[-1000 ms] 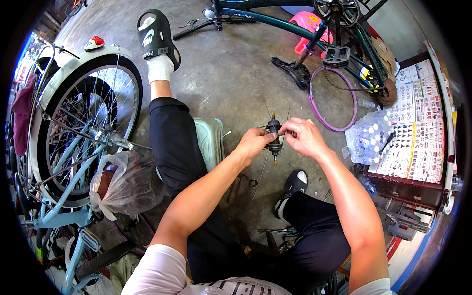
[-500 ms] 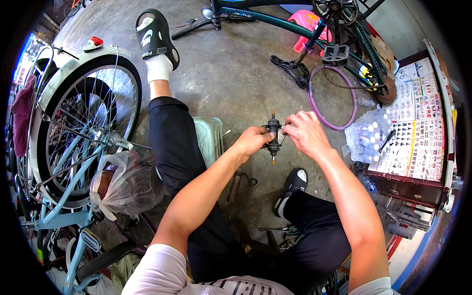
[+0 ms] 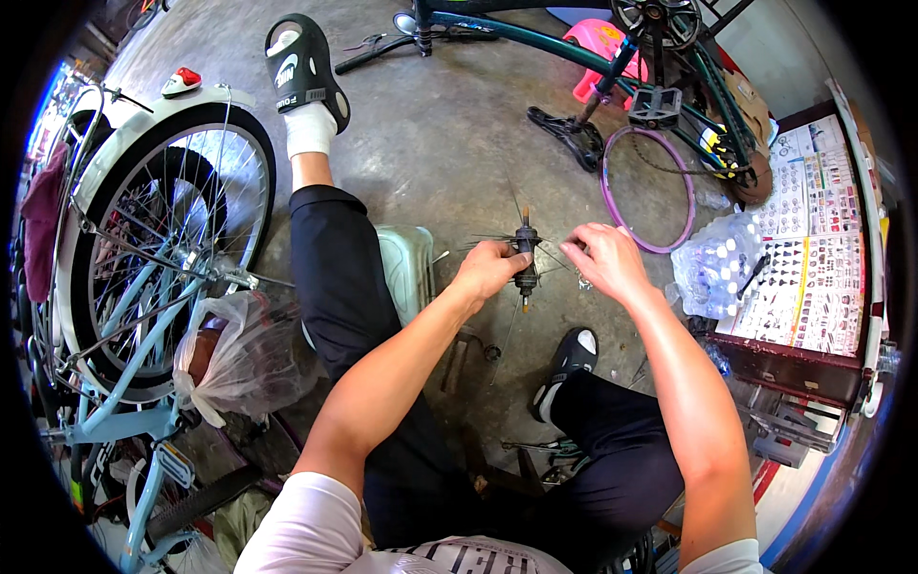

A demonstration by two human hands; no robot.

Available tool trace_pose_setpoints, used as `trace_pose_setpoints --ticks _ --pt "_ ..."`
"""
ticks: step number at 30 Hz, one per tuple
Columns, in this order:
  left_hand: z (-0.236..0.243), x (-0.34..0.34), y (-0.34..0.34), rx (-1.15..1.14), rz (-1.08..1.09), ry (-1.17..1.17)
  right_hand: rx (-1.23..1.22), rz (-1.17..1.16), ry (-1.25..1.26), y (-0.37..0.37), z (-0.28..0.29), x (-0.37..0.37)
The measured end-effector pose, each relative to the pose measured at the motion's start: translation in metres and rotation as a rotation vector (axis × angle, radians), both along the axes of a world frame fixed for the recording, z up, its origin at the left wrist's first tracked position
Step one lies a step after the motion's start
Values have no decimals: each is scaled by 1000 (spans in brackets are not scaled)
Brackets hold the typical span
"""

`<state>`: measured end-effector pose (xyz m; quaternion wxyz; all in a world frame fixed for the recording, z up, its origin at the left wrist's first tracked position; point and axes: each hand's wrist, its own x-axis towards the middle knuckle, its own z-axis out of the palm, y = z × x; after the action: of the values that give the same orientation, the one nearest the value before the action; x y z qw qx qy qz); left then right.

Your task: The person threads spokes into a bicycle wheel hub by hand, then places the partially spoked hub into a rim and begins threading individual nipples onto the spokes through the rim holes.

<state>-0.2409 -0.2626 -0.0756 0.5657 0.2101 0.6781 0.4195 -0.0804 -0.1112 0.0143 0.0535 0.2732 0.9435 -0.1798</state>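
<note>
My left hand (image 3: 492, 268) is closed round a black wheel hub (image 3: 525, 277) with gold-tipped axle ends, its thumb across the barrel. Thin spokes (image 3: 519, 316) radiate loosely from the hub, held upright between my legs. My right hand (image 3: 607, 258) is just right of the hub among the spoke ends, thumb and index finger pinched together; anything between them is too small to name.
A light blue bicycle (image 3: 134, 373) and a plastic bag (image 3: 244, 373) stand at left, near a pale green stool (image 3: 409, 263). A dark green frame (image 3: 516, 38), purple rim (image 3: 681, 206), bottle pack (image 3: 708, 268) and table with printed sheets (image 3: 789, 306) are at right.
The hub has shifted slightly left in my left hand. My right hand has drawn back to the right from close against the hub.
</note>
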Motion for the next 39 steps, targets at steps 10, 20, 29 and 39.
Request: trace_pose_setpoints --ticks 10,20,29,39 --pt "-2 26 -4 17 -218 77 -343 -343 69 -10 -10 -32" --pt "-13 -1 0 28 109 -199 -840 -640 502 26 1 4" --pt "0 -13 5 141 262 -169 -599 -1065 216 74 -30 94" --pt "8 -3 2 111 195 -134 -125 -342 143 28 -11 29"
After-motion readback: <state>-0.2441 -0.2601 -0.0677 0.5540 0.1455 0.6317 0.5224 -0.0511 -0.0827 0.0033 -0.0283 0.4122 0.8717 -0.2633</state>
